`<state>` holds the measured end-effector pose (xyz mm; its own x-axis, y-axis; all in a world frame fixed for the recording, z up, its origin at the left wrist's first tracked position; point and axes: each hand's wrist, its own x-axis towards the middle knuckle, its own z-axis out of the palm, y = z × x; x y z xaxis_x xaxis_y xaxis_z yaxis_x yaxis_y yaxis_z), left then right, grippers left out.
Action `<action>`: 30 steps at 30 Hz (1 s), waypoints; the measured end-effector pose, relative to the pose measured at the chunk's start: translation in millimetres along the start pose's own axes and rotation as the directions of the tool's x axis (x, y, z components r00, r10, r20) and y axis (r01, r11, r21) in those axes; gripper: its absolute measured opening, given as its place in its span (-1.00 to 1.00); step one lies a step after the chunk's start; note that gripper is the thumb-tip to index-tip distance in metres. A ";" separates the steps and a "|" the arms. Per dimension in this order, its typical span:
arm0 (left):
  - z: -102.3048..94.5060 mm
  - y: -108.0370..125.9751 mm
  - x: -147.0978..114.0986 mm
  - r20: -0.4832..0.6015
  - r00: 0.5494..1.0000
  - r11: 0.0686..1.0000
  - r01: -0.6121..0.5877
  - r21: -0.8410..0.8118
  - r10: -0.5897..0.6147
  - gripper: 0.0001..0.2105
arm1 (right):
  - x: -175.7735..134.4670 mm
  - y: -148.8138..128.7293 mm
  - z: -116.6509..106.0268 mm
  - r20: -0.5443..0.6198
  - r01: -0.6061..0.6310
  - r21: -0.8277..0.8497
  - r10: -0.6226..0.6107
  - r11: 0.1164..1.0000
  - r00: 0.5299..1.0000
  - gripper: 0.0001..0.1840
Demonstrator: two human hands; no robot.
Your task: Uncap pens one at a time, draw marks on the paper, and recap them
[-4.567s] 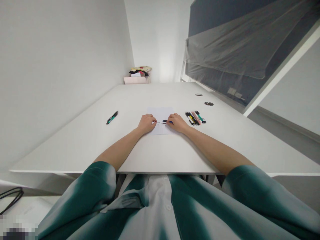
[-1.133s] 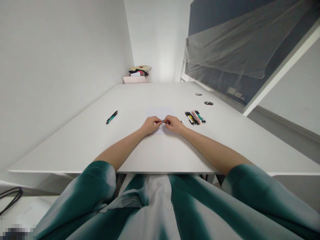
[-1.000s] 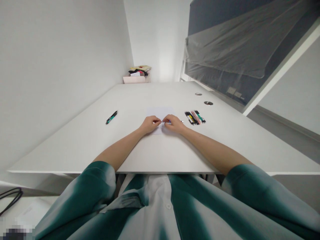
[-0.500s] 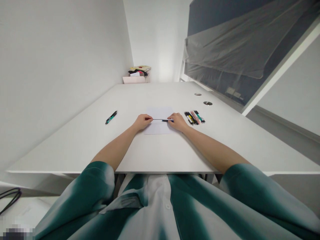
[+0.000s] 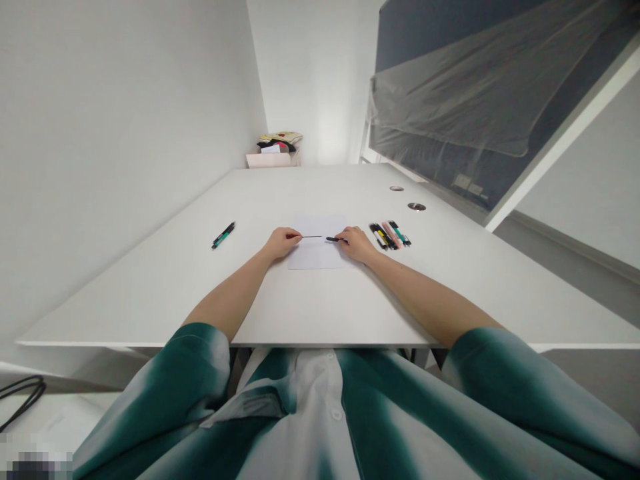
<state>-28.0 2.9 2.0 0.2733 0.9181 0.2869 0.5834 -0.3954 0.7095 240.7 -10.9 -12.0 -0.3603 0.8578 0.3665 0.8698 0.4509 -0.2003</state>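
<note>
My left hand (image 5: 283, 244) pinches one end of a thin dark pen refill (image 5: 313, 237), which points right across the white sheet of paper (image 5: 317, 259). The fingers of my right hand (image 5: 357, 245) are closed on a short black pen barrel (image 5: 332, 239) whose end points left, toward the refill. A small gap lies between the refill's tip and the barrel. Both hands rest low over the paper's left and right edges. My fingers hide part of each piece.
Several pens (image 5: 390, 236) with black, yellow, pink and green parts lie side by side right of my right hand. A black pen and a green one (image 5: 223, 236) lie at the left. A pink box (image 5: 270, 160) with things on it stands at the white table's (image 5: 310, 313) far end.
The refill and the barrel have come apart: before, the refill reached the barrel's end, and now a gap shows. My left hand has shifted slightly left.
</note>
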 end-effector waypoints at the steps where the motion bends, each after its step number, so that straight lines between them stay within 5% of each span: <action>1: -0.3 -0.7 0.3 -0.005 1.000 1.000 0.009 0.003 -0.009 -0.80 | -0.3 -0.4 -0.7 -0.005 -0.006 0.003 0.006 1.000 1.000 -0.67; 13: 0.5 1.0 -0.2 -0.010 1.000 0.999 0.011 0.034 -0.011 -0.82 | -1.7 -3.5 1.5 -0.051 -0.015 0.135 0.023 0.991 0.998 -0.66; 30: 17.8 25.8 -8.6 0.096 0.989 0.992 -0.116 0.058 0.110 -0.75 | -9.9 -27.5 -7.9 -0.004 0.163 0.161 -0.164 0.973 0.986 -0.64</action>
<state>-1.7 -15.7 6.4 0.4078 0.8624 0.3001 0.5913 -0.4998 0.6329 222.9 -33.7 -3.0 -0.4970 0.7713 0.3976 0.7339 0.6181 -0.2816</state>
